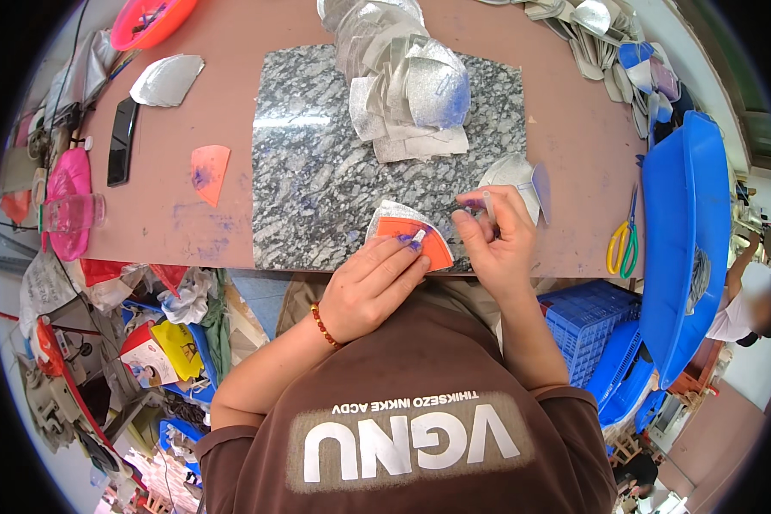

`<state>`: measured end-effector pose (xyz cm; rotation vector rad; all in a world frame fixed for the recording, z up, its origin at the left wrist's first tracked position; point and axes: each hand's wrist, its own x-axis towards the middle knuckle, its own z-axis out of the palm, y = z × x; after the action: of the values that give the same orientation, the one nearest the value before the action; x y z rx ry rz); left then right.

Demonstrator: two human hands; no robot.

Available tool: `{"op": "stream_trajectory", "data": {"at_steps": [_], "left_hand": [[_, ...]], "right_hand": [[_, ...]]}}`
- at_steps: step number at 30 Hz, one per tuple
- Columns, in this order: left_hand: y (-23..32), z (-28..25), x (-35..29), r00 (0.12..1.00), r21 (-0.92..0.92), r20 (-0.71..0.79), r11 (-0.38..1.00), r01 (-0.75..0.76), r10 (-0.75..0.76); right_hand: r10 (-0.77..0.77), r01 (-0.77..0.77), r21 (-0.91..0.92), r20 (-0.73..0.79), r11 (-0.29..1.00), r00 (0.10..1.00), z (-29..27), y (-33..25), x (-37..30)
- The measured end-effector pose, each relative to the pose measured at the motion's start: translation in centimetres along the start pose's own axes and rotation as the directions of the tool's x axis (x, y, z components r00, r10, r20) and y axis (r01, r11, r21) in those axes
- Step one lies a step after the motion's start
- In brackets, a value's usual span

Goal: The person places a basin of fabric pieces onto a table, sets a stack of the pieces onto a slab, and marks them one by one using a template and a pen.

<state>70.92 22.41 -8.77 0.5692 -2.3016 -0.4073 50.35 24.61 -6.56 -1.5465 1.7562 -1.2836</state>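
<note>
My left hand (pixel 377 287) lies with its fingers stretched flat on an orange fan-shaped template (pixel 438 250), pressing it onto a silver-white piece (pixel 391 211) at the slab's near edge. The fingertips carry purple-blue stains, and a small white bit shows beside them. Just to the right, my right hand (pixel 504 244) is raised and closed around a slim pale pen-like stick (pixel 488 204), most of it hidden by the fingers. Behind that hand are silver cut pieces (pixel 512 176). Further back on the speckled stone slab (pixel 300 163) sits a fanned pile of silver pieces (pixel 411 86).
A second orange template (pixel 210 174), a black phone (pixel 122 141) and silver pieces (pixel 168 80) lie left. Right are yellow-and-green-handled scissors (pixel 623 248) and a large blue tub (pixel 687 248). A red-orange bowl (pixel 152 21) stands far left; another person (pixel 750 300) is beyond the tub.
</note>
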Motion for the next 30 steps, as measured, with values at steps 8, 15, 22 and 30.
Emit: {"op": "stream_trajectory", "data": {"at_steps": [8,15,22,30], "left_hand": [[0.1,0.1,0.1,1.0,-0.014,-0.001,1.0,0.001,-0.001],[0.3,0.4,-0.2,1.0,-0.018,-0.012,1.0,0.018,-0.018],[0.3,0.8,-0.5,0.997,-0.038,-0.071,0.999,0.016,-0.019],[0.4,0.7,-0.5,0.997,-0.057,-0.054,0.997,0.055,-0.058]], "right_hand": [[-0.054,0.056,0.041,-0.034,0.998,0.998,0.0,0.0,0.3],[-0.098,0.059,0.245,0.153,0.968,0.983,0.3,-0.2,-0.7],[-0.294,0.307,-0.084,0.136,0.948,0.946,1.7,-1.2,-0.5],[-0.334,0.359,-0.123,0.187,0.925,0.924,0.4,-1.0,0.5]]}}
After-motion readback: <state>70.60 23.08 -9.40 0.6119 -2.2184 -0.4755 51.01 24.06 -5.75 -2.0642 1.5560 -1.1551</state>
